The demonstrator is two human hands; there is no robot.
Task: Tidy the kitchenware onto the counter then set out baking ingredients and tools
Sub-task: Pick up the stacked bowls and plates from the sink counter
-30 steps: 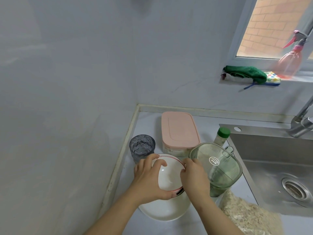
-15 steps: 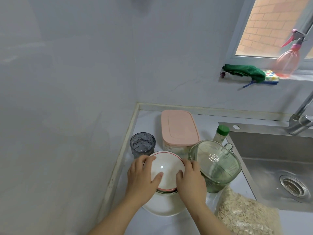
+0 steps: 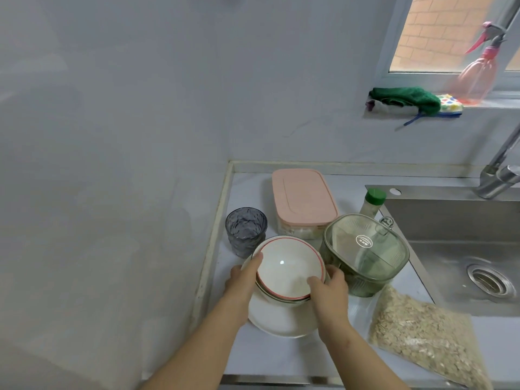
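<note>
By the corner wall, just right of a grey glass (image 3: 245, 230), the left hand (image 3: 243, 280) grips the left rim of a red-rimmed bowl (image 3: 289, 266) nested in 1 other bowl on a white plate (image 3: 281, 323), the right hand (image 3: 329, 287) pinches its right rim, and a green container (image 3: 365, 254), oat bag (image 3: 422, 333) and sink (image 3: 450, 220) lie further right.

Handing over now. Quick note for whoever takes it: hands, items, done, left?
Left hand and right hand both grip the red-rimmed bowl, topmost of a bowl stack on the white plate.
Around it on the counter: grey glass, pink-lidded box, green container, green-capped bottle, bag of oats.
Done: bowls stacked.
Left: let go, then probably set out any remaining tools.
</note>
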